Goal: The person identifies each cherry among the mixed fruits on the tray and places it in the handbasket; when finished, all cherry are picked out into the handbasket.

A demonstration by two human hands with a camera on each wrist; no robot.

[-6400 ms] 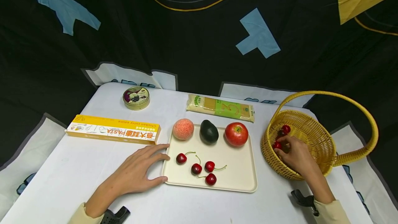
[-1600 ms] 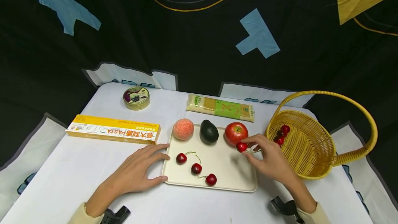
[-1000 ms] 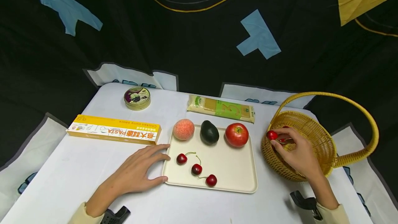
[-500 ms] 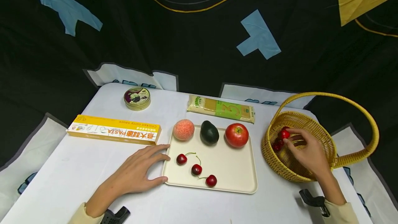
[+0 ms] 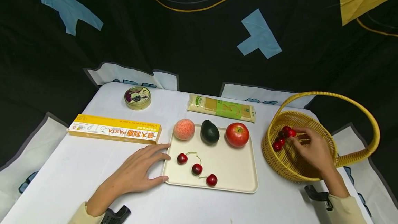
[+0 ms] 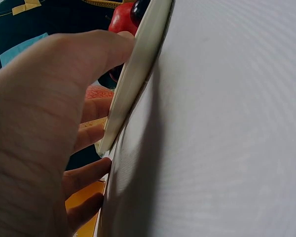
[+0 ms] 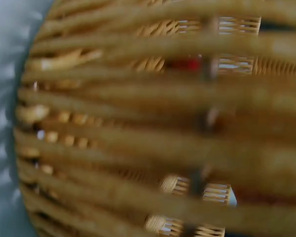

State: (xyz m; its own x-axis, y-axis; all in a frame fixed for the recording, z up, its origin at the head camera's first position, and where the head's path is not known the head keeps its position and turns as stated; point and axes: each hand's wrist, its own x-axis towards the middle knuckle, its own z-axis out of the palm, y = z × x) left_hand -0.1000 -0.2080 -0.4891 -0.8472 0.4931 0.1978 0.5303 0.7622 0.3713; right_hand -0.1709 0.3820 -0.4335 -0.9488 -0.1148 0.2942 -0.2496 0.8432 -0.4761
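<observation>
The cherry (image 5: 291, 133) is pinched between thumb and finger of the right hand (image 5: 314, 149), within the wicker basket (image 5: 272, 163), just beside other cherries (image 5: 277, 146). The left hand (image 5: 136, 168), fingers spread, touches the left rim of the tray (image 5: 231, 168), near three stemmed cherries (image 5: 197, 169).
</observation>
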